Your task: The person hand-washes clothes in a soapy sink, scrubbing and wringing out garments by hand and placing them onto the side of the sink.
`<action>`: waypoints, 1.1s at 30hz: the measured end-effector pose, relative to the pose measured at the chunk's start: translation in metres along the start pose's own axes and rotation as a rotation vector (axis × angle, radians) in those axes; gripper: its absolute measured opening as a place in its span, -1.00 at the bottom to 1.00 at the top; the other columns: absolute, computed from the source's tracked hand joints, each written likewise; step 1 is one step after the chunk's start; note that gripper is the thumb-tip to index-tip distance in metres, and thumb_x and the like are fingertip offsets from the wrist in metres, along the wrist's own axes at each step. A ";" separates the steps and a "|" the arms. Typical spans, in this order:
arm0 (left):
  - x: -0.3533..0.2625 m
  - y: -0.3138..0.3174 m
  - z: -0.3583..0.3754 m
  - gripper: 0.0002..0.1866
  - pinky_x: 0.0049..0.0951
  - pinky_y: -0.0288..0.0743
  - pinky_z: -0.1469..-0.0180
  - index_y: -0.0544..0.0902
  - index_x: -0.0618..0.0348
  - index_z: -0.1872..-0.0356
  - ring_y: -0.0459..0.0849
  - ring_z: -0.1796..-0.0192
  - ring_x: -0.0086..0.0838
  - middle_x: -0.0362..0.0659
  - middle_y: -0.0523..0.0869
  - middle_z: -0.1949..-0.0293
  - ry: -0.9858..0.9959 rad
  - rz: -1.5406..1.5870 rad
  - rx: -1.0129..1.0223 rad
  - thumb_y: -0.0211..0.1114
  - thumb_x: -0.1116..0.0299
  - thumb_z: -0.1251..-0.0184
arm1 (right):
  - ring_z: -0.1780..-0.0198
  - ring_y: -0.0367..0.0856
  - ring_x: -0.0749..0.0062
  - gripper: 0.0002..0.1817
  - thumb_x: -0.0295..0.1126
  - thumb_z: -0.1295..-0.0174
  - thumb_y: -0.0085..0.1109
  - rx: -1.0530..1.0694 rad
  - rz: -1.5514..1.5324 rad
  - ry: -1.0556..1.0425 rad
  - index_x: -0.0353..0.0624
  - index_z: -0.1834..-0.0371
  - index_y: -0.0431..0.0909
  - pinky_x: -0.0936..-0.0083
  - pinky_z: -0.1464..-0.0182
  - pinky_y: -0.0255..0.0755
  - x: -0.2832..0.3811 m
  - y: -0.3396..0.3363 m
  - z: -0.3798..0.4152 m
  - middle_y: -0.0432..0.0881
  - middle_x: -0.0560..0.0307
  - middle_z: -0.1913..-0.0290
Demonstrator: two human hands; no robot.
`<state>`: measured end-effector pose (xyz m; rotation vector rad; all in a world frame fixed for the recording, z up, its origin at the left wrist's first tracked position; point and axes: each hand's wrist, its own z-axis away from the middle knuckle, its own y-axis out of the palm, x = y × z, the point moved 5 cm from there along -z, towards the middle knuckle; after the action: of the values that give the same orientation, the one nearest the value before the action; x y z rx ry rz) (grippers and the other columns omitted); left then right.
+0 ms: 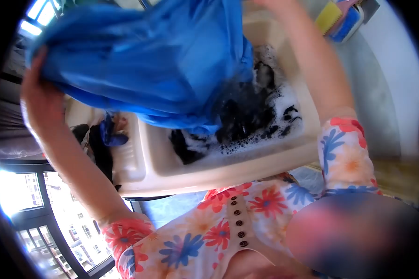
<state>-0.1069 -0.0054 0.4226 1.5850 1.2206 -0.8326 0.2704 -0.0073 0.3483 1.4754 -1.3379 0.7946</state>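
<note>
One hand of mine, the left [44,95], is closed on the side of a blue cloth [149,56]; my right hand [271,3] is mostly cut off at the top edge, so I cannot tell its grip. The cloth hangs spread over the beige basin [228,168], where dark laundry [242,116] sits in white suds [284,100]. More garments [100,144] lie on the ribbed ledge at left; brushes [342,21] are at upper right.
</note>
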 end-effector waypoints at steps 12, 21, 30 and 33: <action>0.333 -0.002 0.100 -0.36 -0.30 0.38 -0.10 0.59 0.22 0.11 0.52 -0.04 -0.12 0.11 0.56 0.03 -0.329 -1.116 0.636 0.45 0.01 0.25 | -0.02 0.51 0.09 -0.40 -0.12 0.10 0.28 -0.013 1.173 0.245 -0.03 -0.09 0.45 0.30 -0.06 0.38 -0.305 -0.163 0.081 0.55 -0.04 0.00; 0.461 0.017 0.146 -0.23 -0.25 0.43 -0.06 0.39 0.32 -0.10 0.59 0.05 -0.18 -0.03 0.61 0.07 -0.967 -0.124 0.411 0.37 -0.02 0.08 | 0.10 0.59 0.19 -0.45 -0.18 0.09 0.27 0.054 0.590 0.633 -0.21 0.00 0.49 0.33 0.02 0.45 -0.323 -0.148 0.092 0.64 -0.06 0.21; 0.454 0.035 0.154 -0.39 -0.18 0.25 -0.20 0.49 0.13 0.01 0.46 -0.06 -0.19 -0.09 0.56 0.06 -0.926 0.794 0.179 -0.01 -0.23 -0.22 | 0.00 0.52 0.18 -0.68 -0.19 0.08 0.28 0.401 0.881 0.039 -0.13 0.29 0.58 0.33 0.02 0.41 -0.258 0.059 0.156 0.56 0.00 0.16; 0.443 0.055 0.173 -0.46 -0.19 0.24 -0.22 0.48 0.10 -0.01 0.45 -0.09 -0.21 -0.07 0.53 0.01 -1.043 0.755 -0.024 -0.12 -0.12 -0.28 | 0.22 0.51 0.11 -0.71 -0.05 0.01 0.17 0.335 0.890 -0.134 -0.04 0.54 0.59 0.25 0.16 0.43 -0.273 0.083 0.168 0.51 0.05 0.32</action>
<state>0.0717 -0.0283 -0.0212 1.1430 -0.1172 -0.9102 0.1160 -0.0636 0.0607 1.1459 -2.0749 1.5570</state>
